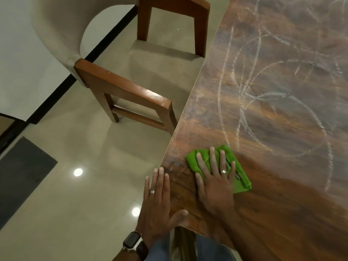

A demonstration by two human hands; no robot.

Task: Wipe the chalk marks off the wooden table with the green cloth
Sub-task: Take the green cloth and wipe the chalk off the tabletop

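My cloth [239,178] is bright green. The table [273,194] is dark brown wood with streaky grain, and white chalk marks [273,110] loop across its far part. My watch [132,242] is black.

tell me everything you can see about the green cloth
The green cloth is a bright lime fabric, folded into a rumpled pad with visible creases. It lies flat on the wooden table near its left edge, just below the chalk marks. The right hand presses it down with straight, spread fingers, covering its middle.
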